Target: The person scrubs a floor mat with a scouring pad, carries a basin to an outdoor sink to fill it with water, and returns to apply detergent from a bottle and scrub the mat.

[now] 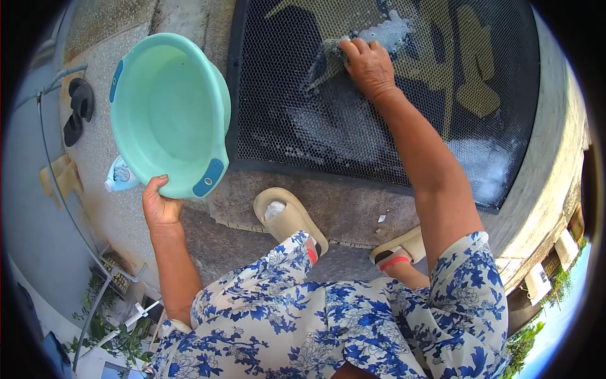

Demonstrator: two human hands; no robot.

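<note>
My left hand (162, 207) grips the lower rim of a mint-green plastic basin (170, 107) with blue handle patches, thumb on its inner side. The basin is tilted toward me, and I see no water in it. On a dark mesh-textured mat (303, 136) with a yellowish pattern, my right hand (370, 66) is closed, fingers curled down at the surface. White suds (392, 33) lie just beyond its fingers. A greyish, wet-looking patch shows left of the fingers; whether it is a held thing or foam is unclear.
A white-and-blue plastic bottle (121, 175) stands behind the basin. Dark slippers (80, 104) sit farther left by a pipe (44, 129) along the wall. My feet in beige slides (293, 221) are on the concrete at the mat's near edge.
</note>
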